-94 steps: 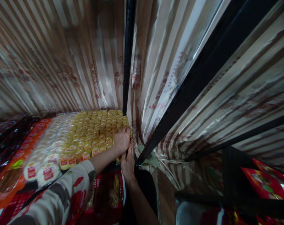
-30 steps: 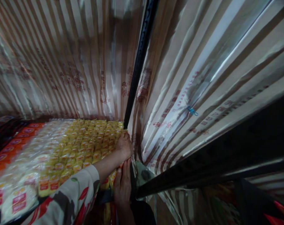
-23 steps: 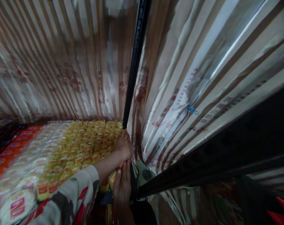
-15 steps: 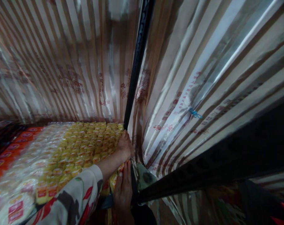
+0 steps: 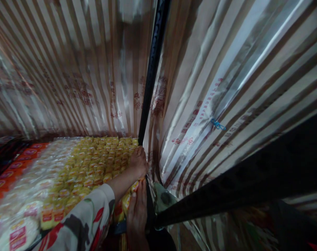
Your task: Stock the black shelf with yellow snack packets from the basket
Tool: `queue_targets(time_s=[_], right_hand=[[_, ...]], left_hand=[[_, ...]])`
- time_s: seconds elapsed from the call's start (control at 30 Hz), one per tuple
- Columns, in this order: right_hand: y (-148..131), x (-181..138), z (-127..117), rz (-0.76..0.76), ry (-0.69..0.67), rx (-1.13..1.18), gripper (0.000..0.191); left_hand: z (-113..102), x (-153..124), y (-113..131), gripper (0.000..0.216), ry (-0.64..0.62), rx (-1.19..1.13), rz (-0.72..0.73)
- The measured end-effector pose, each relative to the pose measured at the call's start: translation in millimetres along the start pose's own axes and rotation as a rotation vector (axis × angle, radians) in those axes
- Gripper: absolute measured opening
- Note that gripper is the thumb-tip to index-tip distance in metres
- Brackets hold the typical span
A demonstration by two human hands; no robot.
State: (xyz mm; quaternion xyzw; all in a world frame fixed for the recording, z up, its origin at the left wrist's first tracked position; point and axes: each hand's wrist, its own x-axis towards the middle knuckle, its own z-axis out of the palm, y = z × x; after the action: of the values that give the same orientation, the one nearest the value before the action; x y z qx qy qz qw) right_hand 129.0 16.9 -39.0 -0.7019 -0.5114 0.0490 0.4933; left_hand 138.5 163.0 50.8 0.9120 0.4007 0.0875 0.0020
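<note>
Rows of small yellow-wrapped snack packets [image 5: 91, 167] lie closely packed on a shelf. At their far right corner, by the black metal post, is my left hand [image 5: 138, 162]; its fingers are curled down, and what they hold, if anything, is hidden. Below it, my right hand [image 5: 137, 209] lies along the right edge of the rows with its fingers stretched out. It touches a yellow packet [image 5: 126, 202] at the end of the nearest rows. A floral sleeve covers my left forearm, which crosses over the packets.
The black upright post [image 5: 152, 66] rises behind the left hand, and a dark slanting beam [image 5: 226, 184] runs off to the right. Striped plastic sheeting [image 5: 95, 69] hangs behind, with a blue tie [image 5: 218, 124]. Clear-wrapped white packets [image 5: 40, 174] and orange packets [image 5: 19, 162] stand left.
My left hand has shifted very slightly left at the corner. The right hand stays along the edge, and the packets look the same.
</note>
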Motion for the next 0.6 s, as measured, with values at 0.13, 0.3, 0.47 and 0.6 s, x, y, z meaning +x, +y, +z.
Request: queue_targets(time_s=[0.13, 0.3, 0.47, 0.6], right_hand=[[-0.8, 1.6, 1.8, 0.045, -0.028, 0.01, 0.055], [0.2, 2.7, 2.8, 0.06, -0.04, 0.021, 0.059], [-0.8, 6.5, 5.0, 0.108, -0.083, 0.039, 0.062], [5.8, 9.7, 9.9, 0.102, -0.088, 0.008, 0.061]], left_hand=[[-5.6, 4.5, 4.4, 0.052, -0.021, 0.017, -0.112], [-25.4, -2.7, 3.6, 0.048, 0.018, -0.032, -0.03], [-37.7, -36.4, 0.9, 0.044, 0.147, -0.024, 0.014], [-35.1, -66.7, 3.2, 0.04, 0.174, -0.048, 0.059]])
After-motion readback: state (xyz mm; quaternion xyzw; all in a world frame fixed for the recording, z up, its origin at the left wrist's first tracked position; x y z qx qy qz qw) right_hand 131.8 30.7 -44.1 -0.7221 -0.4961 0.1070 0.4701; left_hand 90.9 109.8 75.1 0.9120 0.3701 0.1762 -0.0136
